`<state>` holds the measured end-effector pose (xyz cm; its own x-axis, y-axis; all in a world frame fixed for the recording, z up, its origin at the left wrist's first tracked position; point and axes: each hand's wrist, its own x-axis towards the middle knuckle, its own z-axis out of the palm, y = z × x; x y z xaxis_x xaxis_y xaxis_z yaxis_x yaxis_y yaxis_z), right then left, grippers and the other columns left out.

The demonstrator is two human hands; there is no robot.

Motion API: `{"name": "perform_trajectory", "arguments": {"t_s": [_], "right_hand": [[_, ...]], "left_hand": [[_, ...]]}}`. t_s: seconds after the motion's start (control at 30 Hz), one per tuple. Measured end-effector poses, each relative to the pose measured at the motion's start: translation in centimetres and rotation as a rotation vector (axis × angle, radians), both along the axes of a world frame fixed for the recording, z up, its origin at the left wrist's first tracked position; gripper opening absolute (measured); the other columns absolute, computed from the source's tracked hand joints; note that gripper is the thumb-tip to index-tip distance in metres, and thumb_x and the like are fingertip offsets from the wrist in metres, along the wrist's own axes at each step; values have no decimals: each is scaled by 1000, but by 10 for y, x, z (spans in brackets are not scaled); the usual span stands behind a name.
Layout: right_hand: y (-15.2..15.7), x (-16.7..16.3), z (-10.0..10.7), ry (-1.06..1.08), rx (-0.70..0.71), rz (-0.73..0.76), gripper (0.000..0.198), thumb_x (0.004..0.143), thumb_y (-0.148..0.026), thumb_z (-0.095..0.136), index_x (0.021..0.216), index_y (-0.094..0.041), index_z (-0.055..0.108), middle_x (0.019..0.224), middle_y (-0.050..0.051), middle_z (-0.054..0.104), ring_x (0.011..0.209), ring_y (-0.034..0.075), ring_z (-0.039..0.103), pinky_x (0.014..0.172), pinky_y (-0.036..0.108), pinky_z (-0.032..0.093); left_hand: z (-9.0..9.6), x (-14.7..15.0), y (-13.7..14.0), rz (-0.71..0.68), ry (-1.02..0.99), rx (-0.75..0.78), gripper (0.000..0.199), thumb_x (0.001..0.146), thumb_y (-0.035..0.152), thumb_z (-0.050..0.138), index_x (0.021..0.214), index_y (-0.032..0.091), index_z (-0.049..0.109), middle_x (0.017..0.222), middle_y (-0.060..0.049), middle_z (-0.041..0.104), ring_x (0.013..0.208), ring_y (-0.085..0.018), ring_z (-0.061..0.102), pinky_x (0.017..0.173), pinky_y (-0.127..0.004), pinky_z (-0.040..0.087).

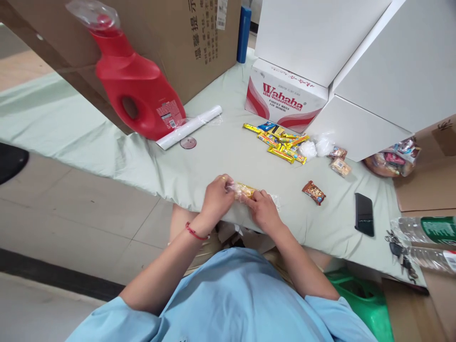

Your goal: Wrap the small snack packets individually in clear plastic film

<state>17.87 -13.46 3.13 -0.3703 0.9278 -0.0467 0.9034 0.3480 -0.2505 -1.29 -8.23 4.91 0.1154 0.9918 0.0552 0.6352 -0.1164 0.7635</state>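
Observation:
A clear plastic bag (273, 199) with yellow snack packets (246, 190) inside lies at the table's near edge, between both hands. My left hand (218, 195) pinches the bag's gathered left end, its fingers closed. Over the right part of the bundle, my right hand (265, 211) grips the plastic with curled fingers. Exactly how many packets are inside is hidden by film and fingers. Farther back lies a pile of yellow-wrapped snack sticks (281, 140) with a blue packet (268, 126). A brown snack packet (314, 192) sits by itself to the right.
A red jug (142, 80), a white plastic roll (190, 127) and a round disc (188, 142) stand or lie at left. Behind are a Wahaha carton (285, 97) and a cardboard box (178, 42). At right are a phone (364, 214), keys (401, 254) and bottles (409, 229).

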Motion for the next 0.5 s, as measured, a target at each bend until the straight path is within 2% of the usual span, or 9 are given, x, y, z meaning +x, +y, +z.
{"name": "perform_trajectory", "arguments": {"t_s": [0.07,0.13,0.23,0.3,0.4,0.43,0.5], "right_hand": [[-1,1,0,54,-12,-10,39,104,-16,51,134,-30,72,106,11,63,101,28,50,84,38,41],[-3,6,0,178,-26,2,35,103,-16,50,127,-24,75,111,13,64,104,28,52,89,40,46],[-8,26,1,447,-83,52,34,103,-19,49,125,-24,74,114,11,68,106,26,58,97,42,50],[-12,43,-1,553,-68,-66,34,105,-26,48,127,-26,73,113,9,70,105,24,62,98,42,52],[-19,63,-7,447,90,-387,38,102,-39,56,133,-22,70,124,15,67,114,30,60,103,50,50],[-22,68,-10,381,131,-445,42,98,-42,62,133,-20,70,131,18,64,119,33,56,106,54,48],[-28,72,-13,300,150,-467,40,93,-43,68,125,-19,72,142,21,57,129,38,50,110,59,44]], "left_hand": [[0,18,-11,-112,8,61,14,86,18,57,92,21,69,93,-6,71,87,-22,66,79,-36,55],[-4,33,-23,-215,86,142,18,94,28,57,98,20,73,104,-10,72,102,-27,66,90,-41,57],[-15,43,-40,-275,237,256,32,99,31,53,121,18,72,125,-15,70,124,-32,61,104,-49,53],[-23,41,-49,-298,322,297,43,97,25,53,137,15,66,140,-17,67,134,-34,57,108,-50,50],[-35,37,-57,-316,408,334,56,92,18,54,148,12,59,151,-17,62,140,-35,54,104,-50,49],[-38,36,-58,-317,420,344,59,91,17,54,149,13,58,152,-17,61,141,-35,54,103,-49,49],[-43,36,-59,-314,424,357,61,91,16,54,152,15,56,153,-16,61,141,-34,54,101,-48,48]]}}
